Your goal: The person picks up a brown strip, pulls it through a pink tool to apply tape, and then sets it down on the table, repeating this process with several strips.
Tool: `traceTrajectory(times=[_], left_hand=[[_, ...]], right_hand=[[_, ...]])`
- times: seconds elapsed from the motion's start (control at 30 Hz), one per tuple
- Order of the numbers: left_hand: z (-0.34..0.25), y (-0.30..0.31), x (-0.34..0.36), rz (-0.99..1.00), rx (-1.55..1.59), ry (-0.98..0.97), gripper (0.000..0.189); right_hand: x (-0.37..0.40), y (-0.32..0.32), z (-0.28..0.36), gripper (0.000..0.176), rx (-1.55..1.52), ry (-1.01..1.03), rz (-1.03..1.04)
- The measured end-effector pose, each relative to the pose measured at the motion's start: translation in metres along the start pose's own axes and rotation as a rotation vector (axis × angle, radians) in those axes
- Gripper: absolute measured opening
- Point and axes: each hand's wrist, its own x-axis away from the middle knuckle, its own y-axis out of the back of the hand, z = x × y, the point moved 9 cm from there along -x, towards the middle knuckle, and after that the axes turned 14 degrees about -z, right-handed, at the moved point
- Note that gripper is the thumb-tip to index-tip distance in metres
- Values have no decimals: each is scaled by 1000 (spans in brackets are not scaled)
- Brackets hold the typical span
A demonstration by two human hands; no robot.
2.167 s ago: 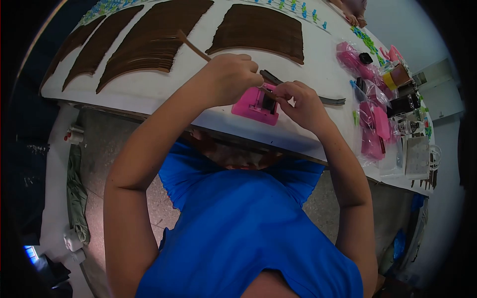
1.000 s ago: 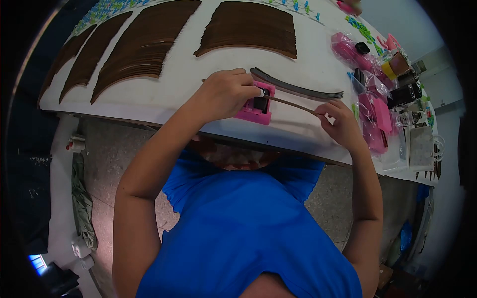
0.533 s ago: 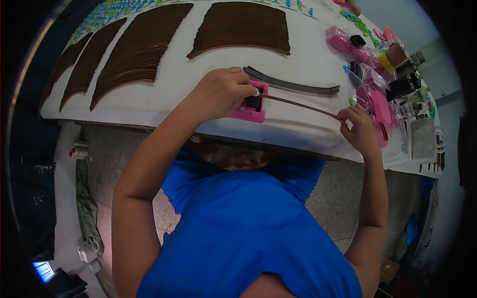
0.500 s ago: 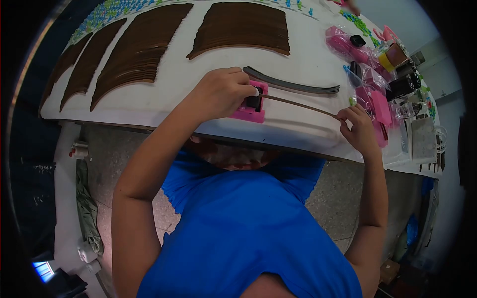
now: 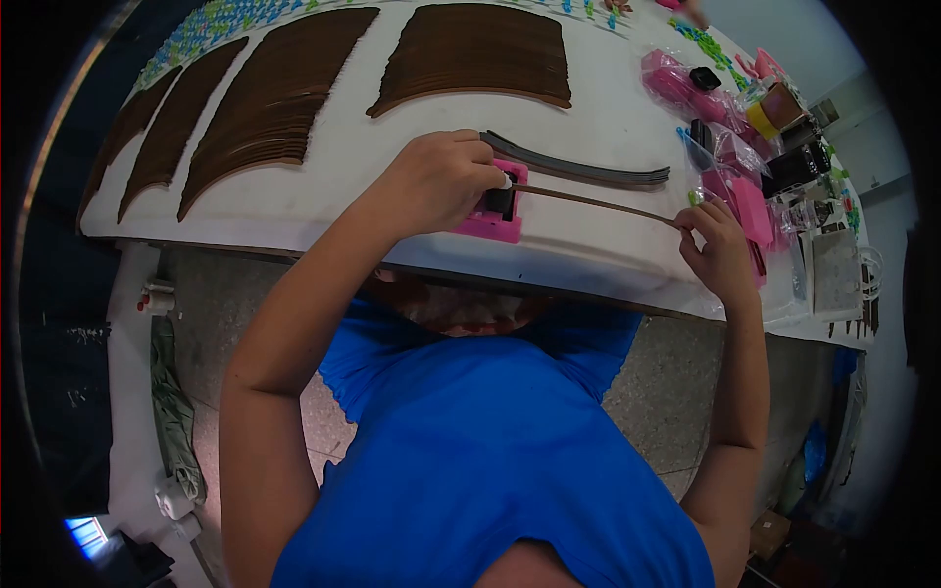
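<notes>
A thin brown strip [image 5: 598, 203] is stretched between my two hands above the white tabletop. My left hand [image 5: 446, 181] has its fingers closed at the strip's left end, with a small white bit showing at the fingertips. Under those fingers is a pink holder [image 5: 505, 230] with a black part inside, partly covered by the hand. My right hand [image 5: 716, 250] pinches the other end of the strip between thumb and fingers. Just beyond the strip lies a small bundle of dark grey strips [image 5: 578, 167], close to my left fingers.
Brown strips lie in wide rows, one set [image 5: 470, 54] ahead and another set [image 5: 270, 98] to the left. Pink items in clear plastic bags [image 5: 686, 93] and boxes crowd the right side. Many blue and green clips [image 5: 211, 44] line the far edge. Another person's hand [image 5: 694, 12] shows at the top.
My right hand has shifted slightly to the right, along with its end of the brown strip. My left hand stays at the pink holder.
</notes>
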Motion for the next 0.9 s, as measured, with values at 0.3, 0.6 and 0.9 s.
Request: traceTrajectory(times=[0.3,0.6,0.9], left_hand=[[0,1,-1,11,2,-3,20],[-4,-8,-10,-63,72,65,18],[-4,-32,-22,-67,256,286,25]], right_hand=[[0,-4,5,17,-4,32,2],[-17,34,2,18,103,50,-74],[-77,108,14,20,170,117,-210]])
